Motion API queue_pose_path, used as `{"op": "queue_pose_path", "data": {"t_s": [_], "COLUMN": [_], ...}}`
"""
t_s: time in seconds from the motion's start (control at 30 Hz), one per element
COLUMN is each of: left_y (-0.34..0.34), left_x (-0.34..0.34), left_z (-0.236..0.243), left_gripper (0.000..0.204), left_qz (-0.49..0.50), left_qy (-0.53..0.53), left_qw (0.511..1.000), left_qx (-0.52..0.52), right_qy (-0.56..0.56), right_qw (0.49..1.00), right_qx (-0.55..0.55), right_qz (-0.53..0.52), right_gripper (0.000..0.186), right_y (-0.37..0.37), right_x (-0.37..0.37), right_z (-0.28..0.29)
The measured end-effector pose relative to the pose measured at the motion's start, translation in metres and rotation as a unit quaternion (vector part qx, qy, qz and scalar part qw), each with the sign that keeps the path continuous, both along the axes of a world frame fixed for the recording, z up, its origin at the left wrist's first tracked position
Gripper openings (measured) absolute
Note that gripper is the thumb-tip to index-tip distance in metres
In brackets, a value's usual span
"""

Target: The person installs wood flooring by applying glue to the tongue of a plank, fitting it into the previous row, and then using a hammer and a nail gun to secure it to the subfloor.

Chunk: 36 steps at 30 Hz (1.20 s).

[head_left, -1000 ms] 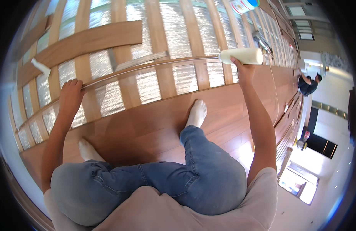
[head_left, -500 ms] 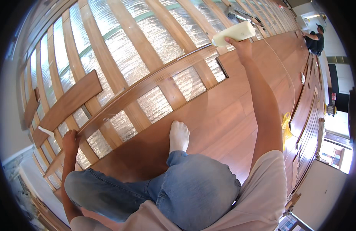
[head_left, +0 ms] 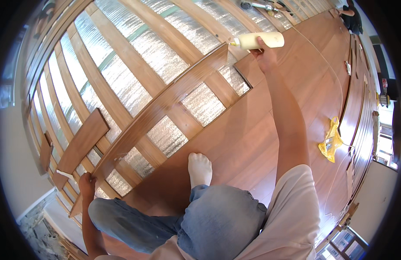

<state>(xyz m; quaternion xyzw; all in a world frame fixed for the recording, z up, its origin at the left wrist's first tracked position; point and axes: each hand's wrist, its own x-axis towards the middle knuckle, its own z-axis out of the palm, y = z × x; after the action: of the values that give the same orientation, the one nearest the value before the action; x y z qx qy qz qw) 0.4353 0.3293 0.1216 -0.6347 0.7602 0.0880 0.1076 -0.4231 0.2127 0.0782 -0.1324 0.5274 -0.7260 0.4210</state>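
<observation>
My left hand (head_left: pixel 87 184) grips the long brown plank (head_left: pixel 165 106) near its lower-left end; the plank lies at a slant across wooden battens (head_left: pixel 139 67) over silver foil. My right hand (head_left: pixel 265 58) is closed round a cream squeeze bottle (head_left: pixel 275 40), its nozzle pointing left at the plank's far end; whether they touch I cannot tell. A shorter board (head_left: pixel 81 138) rests on the battens beyond my left hand, with a white object (head_left: pixel 66 174) at its end. My bare foot (head_left: pixel 199 169) is on the laid brown floor (head_left: pixel 235 138), below the long plank.
A power tool (head_left: pixel 263 8) sits among the upper battens, and a cable runs over the floor. A yellow plastic bag (head_left: pixel 329 141) lies at the right, near loose planks (head_left: pixel 354 86). A co-worker in dark clothes (head_left: pixel 352 17) is at the upper right. A wall (head_left: pixel 18 151) borders the left.
My view has turned, so the plank slants more steeply. The bottle has swung from an upward slant half a second ago to nearly level, its nozzle still near the plank's far end.
</observation>
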Motion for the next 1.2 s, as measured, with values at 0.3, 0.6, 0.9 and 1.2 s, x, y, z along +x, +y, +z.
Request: {"op": "queue_pose_path", "data": {"t_s": [0.3,0.6,0.9,1.2], "left_y": [-0.007,-0.002,0.002,0.057], "left_x": [-0.013,-0.02,-0.016,-0.022], "left_z": [0.005,0.007,0.007,0.009], "left_gripper": [0.022,0.023,0.024,0.022], "left_qz": [-0.002,-0.005,0.012,-0.057], "left_qy": [-0.018,-0.013,-0.009,0.006], "left_qw": [1.0,1.0,1.0,0.998], "left_qx": [0.02,-0.001,-0.003,-0.001], "right_qy": [-0.073,0.011,-0.026,-0.291], "right_qw": [0.996,0.979,0.969,0.949], "right_qx": [0.038,0.186,0.231,0.113], "right_qz": [0.038,0.089,0.081,-0.037], "right_gripper": [0.048,0.051,0.04,0.049], "right_y": [-0.011,-0.021,-0.063,-0.106], "right_x": [-0.01,-0.029,-0.042,-0.086], "right_z": [-0.046,-0.06,-0.058,-0.067]}}
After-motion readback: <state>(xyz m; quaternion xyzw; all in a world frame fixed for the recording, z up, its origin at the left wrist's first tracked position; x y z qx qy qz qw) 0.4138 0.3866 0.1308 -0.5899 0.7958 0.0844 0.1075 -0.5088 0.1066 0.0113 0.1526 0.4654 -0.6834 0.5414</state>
